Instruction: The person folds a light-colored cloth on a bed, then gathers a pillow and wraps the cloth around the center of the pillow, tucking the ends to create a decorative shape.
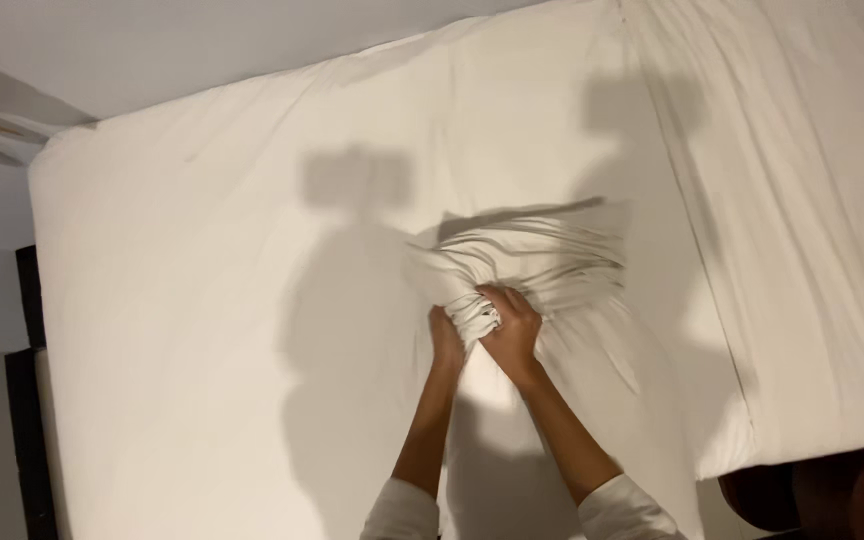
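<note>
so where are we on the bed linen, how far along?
Done: a white sheet lies fairly flat over the mattress, and a second white layer covers the right side.

In hand: the left hand and right hand both grip a bunched, wrinkled wad of white fabric mid-bed.

Left: that wad is not yet spread or smoothed; creases fan out from it.

White sleeves (402, 510) pushed up, forearms bare.

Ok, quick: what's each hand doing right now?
Left hand: closed, gripping the bunched white sheet.
Right hand: closed on the same bunch.
</note>
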